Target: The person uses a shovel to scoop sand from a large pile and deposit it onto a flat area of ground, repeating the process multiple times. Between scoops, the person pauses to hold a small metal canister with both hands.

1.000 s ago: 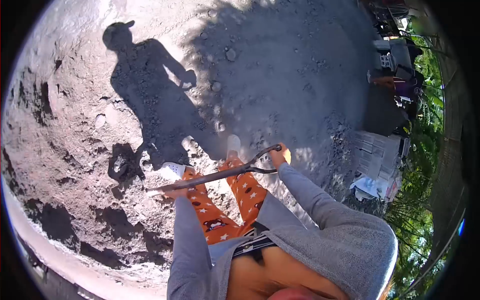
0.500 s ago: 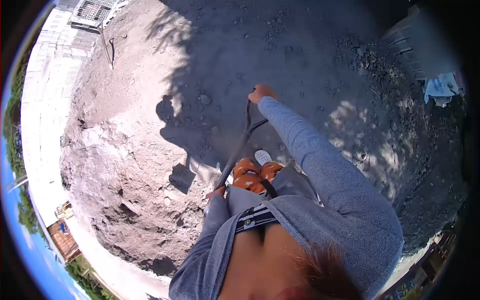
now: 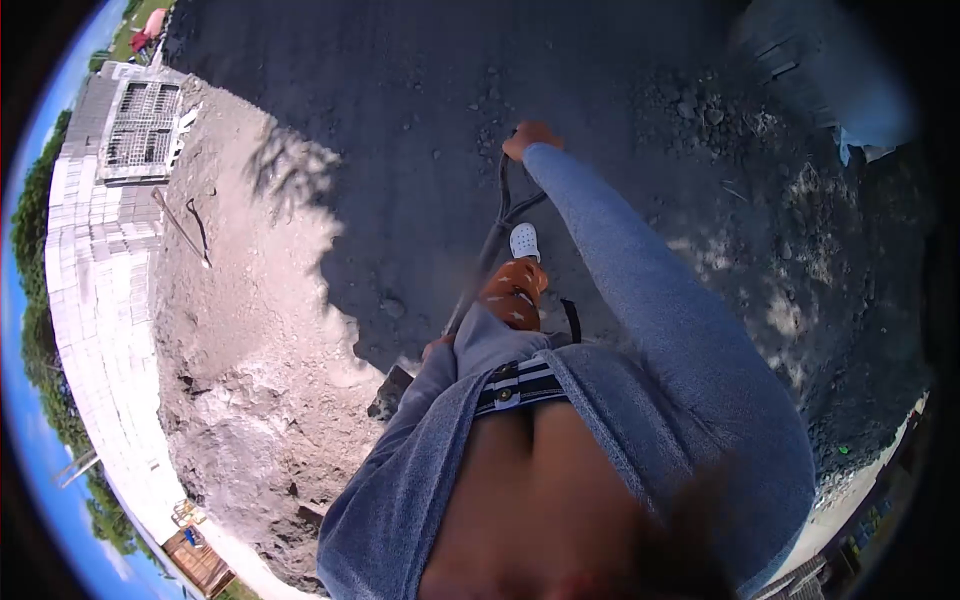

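My right hand (image 3: 535, 140) is closed round the grip at the top of a shovel (image 3: 490, 245), where the handle splits into a fork. Lower on the shaft, my left hand (image 3: 437, 347) is wrapped round it, partly hidden by its sleeve. The shaft slants down to the left, past my thigh. A dark grey blocky shape (image 3: 388, 393) beside my left forearm looks like the shovel's blade; what lies on it, if anything, I cannot make out.
A sunlit mound of pale soil (image 3: 250, 400) rises at the left. Stacked pale blocks (image 3: 100, 300) line its far side, with a grey crate-like grid (image 3: 145, 125) and long-handled tools (image 3: 185, 228) near them. A white shoe (image 3: 524, 242) stands on shaded ground. Rubble (image 3: 715, 110) lies right.
The view has turned and shifted, bringing the crate-like grid further into sight. One leg has stepped forward. Both hands keep hold of the shovel, and its blade end now sits nearer my left forearm.
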`<control>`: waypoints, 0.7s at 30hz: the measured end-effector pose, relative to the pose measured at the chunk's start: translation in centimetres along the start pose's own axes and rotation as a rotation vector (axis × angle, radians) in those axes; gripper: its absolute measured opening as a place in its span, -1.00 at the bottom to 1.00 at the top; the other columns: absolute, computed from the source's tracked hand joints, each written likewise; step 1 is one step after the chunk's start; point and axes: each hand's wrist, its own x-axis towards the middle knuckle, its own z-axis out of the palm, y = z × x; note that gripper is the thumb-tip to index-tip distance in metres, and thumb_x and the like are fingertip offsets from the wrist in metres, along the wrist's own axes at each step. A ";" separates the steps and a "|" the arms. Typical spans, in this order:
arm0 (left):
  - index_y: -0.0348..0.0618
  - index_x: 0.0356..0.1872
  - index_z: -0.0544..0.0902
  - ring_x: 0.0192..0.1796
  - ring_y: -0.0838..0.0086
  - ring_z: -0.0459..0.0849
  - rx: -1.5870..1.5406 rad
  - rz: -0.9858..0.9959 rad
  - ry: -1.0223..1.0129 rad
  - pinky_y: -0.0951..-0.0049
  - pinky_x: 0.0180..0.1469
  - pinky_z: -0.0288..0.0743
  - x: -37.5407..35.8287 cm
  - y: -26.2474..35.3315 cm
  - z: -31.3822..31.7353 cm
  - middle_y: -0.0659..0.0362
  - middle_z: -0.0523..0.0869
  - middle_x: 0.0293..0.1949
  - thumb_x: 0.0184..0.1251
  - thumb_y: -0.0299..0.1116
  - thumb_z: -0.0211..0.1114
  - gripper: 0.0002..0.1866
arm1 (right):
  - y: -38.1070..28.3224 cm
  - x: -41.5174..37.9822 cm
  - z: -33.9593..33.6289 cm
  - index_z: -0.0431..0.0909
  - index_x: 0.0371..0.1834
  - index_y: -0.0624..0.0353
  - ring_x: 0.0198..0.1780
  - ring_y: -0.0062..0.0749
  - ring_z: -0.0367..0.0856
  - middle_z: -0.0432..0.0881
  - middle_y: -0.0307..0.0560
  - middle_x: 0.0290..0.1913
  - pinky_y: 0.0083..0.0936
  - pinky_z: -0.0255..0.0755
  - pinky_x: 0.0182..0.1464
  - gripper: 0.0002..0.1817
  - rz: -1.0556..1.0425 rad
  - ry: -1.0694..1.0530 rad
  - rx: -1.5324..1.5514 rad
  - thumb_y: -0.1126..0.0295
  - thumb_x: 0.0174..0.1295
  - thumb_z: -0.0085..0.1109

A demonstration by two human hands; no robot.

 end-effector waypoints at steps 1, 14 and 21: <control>-0.16 -0.09 0.58 0.12 0.07 0.43 0.419 0.020 0.149 0.25 0.05 0.36 -1.3 5.5 -0.8 -0.16 0.49 0.01 0.16 -0.06 0.03 -0.56 | 0.8 3.6 -3.2 0.44 0.06 0.00 0.15 -0.21 0.38 0.43 -0.08 0.11 -0.34 0.29 0.12 -0.51 0.052 -0.085 -0.004 0.15 0.00 0.05; -0.06 0.22 0.15 0.19 0.15 0.20 -1.548 0.342 -0.416 0.01 0.18 0.07 -2.5 54.9 -16.0 0.08 0.21 0.18 0.01 0.32 -0.15 -0.17 | 43.7 22.0 -1.2 0.60 -0.67 0.20 -0.59 -0.31 0.59 0.57 0.00 -0.66 -0.31 0.43 -0.48 -0.72 0.165 -0.706 0.024 0.32 0.10 0.06; -0.13 0.26 0.10 0.21 0.12 0.21 -1.597 0.228 -0.335 0.01 0.21 0.07 -5.9 78.0 -28.6 0.01 0.20 0.21 -0.11 0.46 -0.12 0.01 | 37.0 27.3 -3.3 0.57 -0.61 0.13 -0.59 -0.24 0.53 0.57 -0.05 -0.58 -0.35 0.42 -0.46 -0.88 0.318 -1.038 0.128 0.33 -0.14 0.19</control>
